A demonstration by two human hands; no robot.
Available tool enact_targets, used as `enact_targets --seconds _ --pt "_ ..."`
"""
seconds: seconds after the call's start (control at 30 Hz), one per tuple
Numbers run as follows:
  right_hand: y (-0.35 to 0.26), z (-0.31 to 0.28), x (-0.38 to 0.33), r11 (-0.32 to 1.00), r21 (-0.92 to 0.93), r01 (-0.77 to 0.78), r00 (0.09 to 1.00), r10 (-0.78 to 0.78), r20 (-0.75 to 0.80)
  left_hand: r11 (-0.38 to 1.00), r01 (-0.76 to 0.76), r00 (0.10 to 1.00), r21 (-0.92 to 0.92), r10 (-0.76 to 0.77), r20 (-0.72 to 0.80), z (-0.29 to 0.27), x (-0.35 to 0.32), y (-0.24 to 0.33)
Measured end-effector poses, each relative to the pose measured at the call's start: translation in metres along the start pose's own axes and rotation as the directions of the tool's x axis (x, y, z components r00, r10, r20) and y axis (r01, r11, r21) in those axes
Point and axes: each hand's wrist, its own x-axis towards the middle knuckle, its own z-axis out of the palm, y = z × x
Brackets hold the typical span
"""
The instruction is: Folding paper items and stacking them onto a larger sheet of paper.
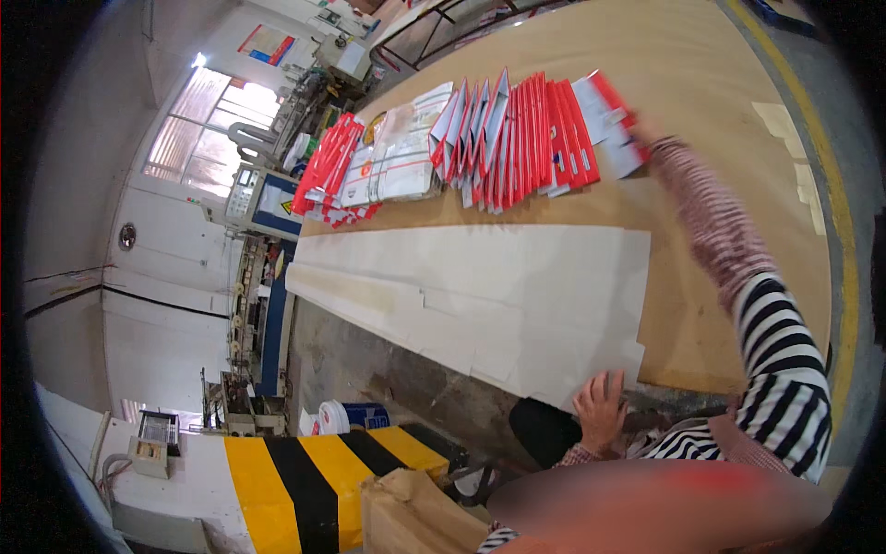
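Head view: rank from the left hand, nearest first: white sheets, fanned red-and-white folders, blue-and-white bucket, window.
From the left hand:
1. White sheets: under its fingers, table's near edge.
2. Blue-and-white bucket: on the floor, to the picture's left.
3. Fanned red-and-white folders: across the table.
4. Window: far wall, upper left.

Daylight pours in through the overexposed window (214,120) at upper left and lights the tabletop (701,194) evenly with soft shadows, while fisheye bending and dark vignetting crowd the rim and the reaching right hand (643,129) smears with motion blur.
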Motion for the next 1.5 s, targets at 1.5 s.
enact_targets --seconds 1.5 --pt "0.069 -0.259 -0.539 0.69 -0.623 0.368 0.926 -0.336 0.175 0.67 -0.689 0.716 -0.275 0.688 -0.118 -0.004 0.043 0.204"
